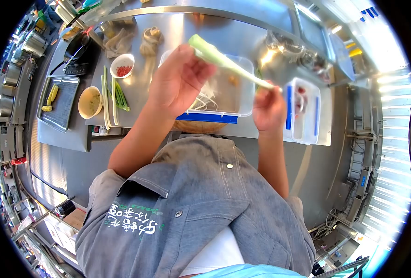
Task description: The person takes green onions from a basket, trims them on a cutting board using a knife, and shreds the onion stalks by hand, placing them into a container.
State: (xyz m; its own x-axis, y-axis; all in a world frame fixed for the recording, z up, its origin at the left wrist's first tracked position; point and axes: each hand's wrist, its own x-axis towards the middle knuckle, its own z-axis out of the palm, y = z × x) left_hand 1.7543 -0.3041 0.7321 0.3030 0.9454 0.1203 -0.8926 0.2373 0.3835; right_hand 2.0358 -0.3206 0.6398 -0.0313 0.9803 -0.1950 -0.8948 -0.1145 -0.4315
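A pale green-and-white scallion stalk (228, 62) is held up slantwise over the counter. My left hand (180, 76) grips its wider green end, fingers curled. At the thin white end, my right hand (268, 109) pinches the stalk between thumb and fingers. Below and between both hands stands a clear plastic box (248, 99) with a blue latch along its near side. White shreds (204, 103) lie in it, partly covered by my left hand and forearm. A round wooden board (200, 126) shows under the box's near edge.
Left on the steel counter are more scallion stalks (106, 99), a beige bowl (90, 102), a white bowl (122, 66) of red pieces and a tray (59, 104) with corn (51, 97). A second clear box (311, 111) stands at the right, plastic bags (286, 48) behind.
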